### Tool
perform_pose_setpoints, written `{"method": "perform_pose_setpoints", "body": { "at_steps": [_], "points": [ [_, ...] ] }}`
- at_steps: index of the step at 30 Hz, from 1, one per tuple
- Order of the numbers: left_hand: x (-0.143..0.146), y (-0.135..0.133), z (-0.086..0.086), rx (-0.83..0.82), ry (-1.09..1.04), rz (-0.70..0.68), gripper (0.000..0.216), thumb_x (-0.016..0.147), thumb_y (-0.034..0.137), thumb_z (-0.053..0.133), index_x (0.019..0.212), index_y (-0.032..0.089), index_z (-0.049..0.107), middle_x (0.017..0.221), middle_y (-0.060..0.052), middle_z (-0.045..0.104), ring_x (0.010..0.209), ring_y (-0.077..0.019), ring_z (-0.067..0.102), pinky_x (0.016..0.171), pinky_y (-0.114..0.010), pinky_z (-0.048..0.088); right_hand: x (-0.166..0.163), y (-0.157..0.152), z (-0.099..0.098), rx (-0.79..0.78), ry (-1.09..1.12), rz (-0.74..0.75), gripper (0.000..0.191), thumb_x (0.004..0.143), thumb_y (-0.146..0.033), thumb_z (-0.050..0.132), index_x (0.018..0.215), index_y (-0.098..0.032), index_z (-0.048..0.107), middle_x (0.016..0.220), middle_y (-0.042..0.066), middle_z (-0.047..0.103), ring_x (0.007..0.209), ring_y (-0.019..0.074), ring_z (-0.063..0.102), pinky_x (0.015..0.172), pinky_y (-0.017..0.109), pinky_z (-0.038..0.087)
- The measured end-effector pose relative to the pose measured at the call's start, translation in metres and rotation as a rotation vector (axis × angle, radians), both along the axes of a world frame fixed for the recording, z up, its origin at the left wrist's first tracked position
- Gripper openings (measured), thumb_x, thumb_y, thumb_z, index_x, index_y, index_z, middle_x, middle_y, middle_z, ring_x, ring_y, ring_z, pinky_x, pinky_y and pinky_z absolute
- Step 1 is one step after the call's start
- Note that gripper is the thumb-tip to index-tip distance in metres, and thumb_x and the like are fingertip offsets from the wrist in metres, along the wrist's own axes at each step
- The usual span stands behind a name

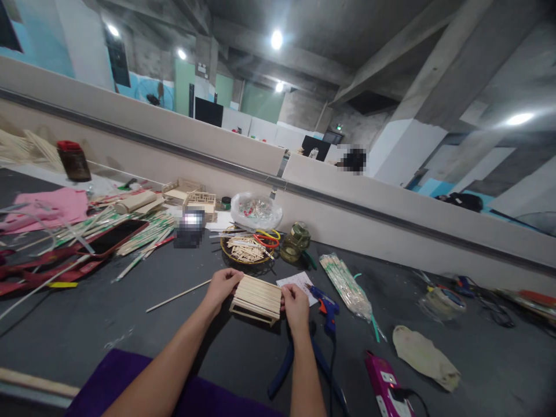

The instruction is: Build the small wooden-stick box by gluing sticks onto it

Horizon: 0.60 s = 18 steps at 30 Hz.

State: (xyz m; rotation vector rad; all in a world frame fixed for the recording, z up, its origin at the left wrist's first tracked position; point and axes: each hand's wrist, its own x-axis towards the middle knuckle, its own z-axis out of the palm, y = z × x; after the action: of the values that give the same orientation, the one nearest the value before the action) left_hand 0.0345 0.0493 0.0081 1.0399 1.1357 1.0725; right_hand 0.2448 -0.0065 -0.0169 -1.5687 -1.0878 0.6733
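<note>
A small model bench point(257, 296) made of pale wooden sticks is held between my two hands, its slatted top facing up. My left hand point(223, 289) pinches its left end. At the right end, the fingers of my right hand point(296, 301) are closed on its edge. Beside my left hand a single thin stick point(178, 295) lies on the dark table. To the right of my right hand rest a blue glue gun point(328, 308) and a printed paper sheet point(299, 280). Blue-handled pliers point(281, 370) lie partly hidden beneath my right forearm.
Behind the bench stand a basket of short sticks point(247, 249), a bag point(256, 211) and a glass jar point(296, 240). Bundled sticks point(345, 284), a purple power strip point(384, 385) and a cloth point(423, 354) lie right. A phone point(119, 237) lies left. A low partition point(369, 231) runs behind.
</note>
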Motion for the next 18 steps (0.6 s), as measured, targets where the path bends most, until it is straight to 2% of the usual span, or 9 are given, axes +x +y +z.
{"method": "perform_pose_setpoints", "body": {
  "at_steps": [18],
  "points": [
    [0.0005, 0.0014, -0.0037, -0.013, 0.001, 0.016, 0.039, 0.057, 0.049, 0.071, 0.067, 0.012, 0.064, 0.056, 0.0, 0.058, 0.048, -0.01, 0.048, 0.047, -0.021, 0.035, 0.0015, 0.0029, -0.0059, 0.018, -0.019, 0.0, 0.022, 0.074, -0.038, 0.054, 0.07, -0.018, 0.061, 0.052, -0.002, 0.057, 0.043, 0.0137, 0.053, 0.038, 0.021, 0.041]
  ]
}}
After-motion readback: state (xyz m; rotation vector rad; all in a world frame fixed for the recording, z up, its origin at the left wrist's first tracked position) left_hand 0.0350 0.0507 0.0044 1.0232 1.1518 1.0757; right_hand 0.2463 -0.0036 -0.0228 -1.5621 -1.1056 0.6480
